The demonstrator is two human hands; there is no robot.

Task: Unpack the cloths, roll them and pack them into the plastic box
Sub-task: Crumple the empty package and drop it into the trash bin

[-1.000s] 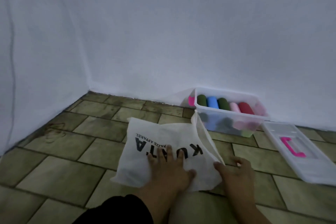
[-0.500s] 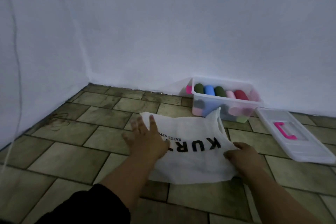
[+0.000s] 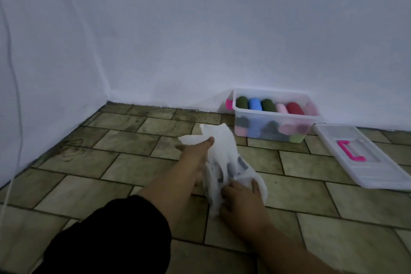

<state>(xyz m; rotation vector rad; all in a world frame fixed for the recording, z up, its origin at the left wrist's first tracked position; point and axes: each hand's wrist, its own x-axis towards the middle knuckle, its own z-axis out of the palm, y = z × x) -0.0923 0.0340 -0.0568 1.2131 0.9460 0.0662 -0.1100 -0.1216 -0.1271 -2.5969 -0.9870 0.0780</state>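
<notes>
Right now I see both hands gripping a crumpled white bag [image 3: 224,160] with dark lettering, bunched into a narrow strip just above the tiled floor [image 3: 124,162]. My left hand [image 3: 195,153] is closed around the bag's far end, its thumb lying along the top of the fabric. My right hand [image 3: 241,201] pinches the near end, fingers curled into the folds. Beyond the bag, against the white wall [image 3: 200,40], sits the clear plastic box [image 3: 273,132], uncovered and filled with rolled cloths [image 3: 269,105] in green, blue, pink and red. Its lid [image 3: 364,160], with a pink handle, lies on the floor just right of the box.
</notes>
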